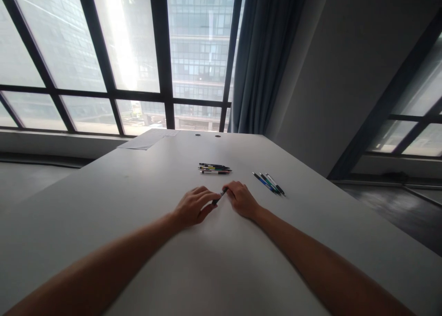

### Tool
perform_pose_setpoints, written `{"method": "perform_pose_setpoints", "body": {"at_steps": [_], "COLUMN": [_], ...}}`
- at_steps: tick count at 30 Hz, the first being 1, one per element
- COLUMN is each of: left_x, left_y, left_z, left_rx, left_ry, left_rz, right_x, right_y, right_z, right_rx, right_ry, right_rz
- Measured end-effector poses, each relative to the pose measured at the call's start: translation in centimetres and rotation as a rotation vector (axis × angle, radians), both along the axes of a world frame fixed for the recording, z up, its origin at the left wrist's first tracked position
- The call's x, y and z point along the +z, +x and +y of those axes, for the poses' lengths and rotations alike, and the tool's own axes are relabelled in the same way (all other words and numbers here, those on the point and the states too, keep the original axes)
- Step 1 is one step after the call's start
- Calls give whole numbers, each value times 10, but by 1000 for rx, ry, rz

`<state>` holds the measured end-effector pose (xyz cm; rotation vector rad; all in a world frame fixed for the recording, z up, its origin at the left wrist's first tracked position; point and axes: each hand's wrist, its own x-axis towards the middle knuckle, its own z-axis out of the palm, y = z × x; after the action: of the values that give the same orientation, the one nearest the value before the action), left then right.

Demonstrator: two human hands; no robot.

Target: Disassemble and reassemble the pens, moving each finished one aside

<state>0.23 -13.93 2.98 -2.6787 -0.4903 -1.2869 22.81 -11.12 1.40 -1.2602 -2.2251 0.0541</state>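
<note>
My left hand (pixel 193 206) and my right hand (pixel 241 198) meet over the white table (pixel 138 224), both pinching one dark pen (pixel 220 197) that spans the small gap between them. The left fingers grip its lower end, the right fingers its upper end. Just beyond the hands lies a small pile of pens (pixel 214 169) side by side. To the right, a second group of three pens (pixel 269 183) lies slanted on the table.
A sheet of paper (pixel 147 140) rests at the table's far left edge. Two cable holes (pixel 207 135) sit near the far edge. Behind are large windows (pixel 120 54), a blue curtain (pixel 262 58) and a grey wall (pixel 345 77).
</note>
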Motion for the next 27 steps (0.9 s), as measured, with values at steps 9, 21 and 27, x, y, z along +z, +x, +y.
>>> {"method": "perform_pose_setpoints", "body": {"at_steps": [9, 21, 27], "left_x": [3, 1, 4], "left_y": [1, 5, 5], "left_z": [-6, -6, -8], "left_rx": [-50, 12, 23], "left_ry": [-78, -177, -191], "left_rz": [301, 312, 320], "right_x": [1, 5, 8], "right_y": [0, -8, -6], "right_z": [-1, -14, -15], "right_rx": [52, 269, 226], "right_ry": [35, 136, 153], "right_rz": [82, 134, 170]}}
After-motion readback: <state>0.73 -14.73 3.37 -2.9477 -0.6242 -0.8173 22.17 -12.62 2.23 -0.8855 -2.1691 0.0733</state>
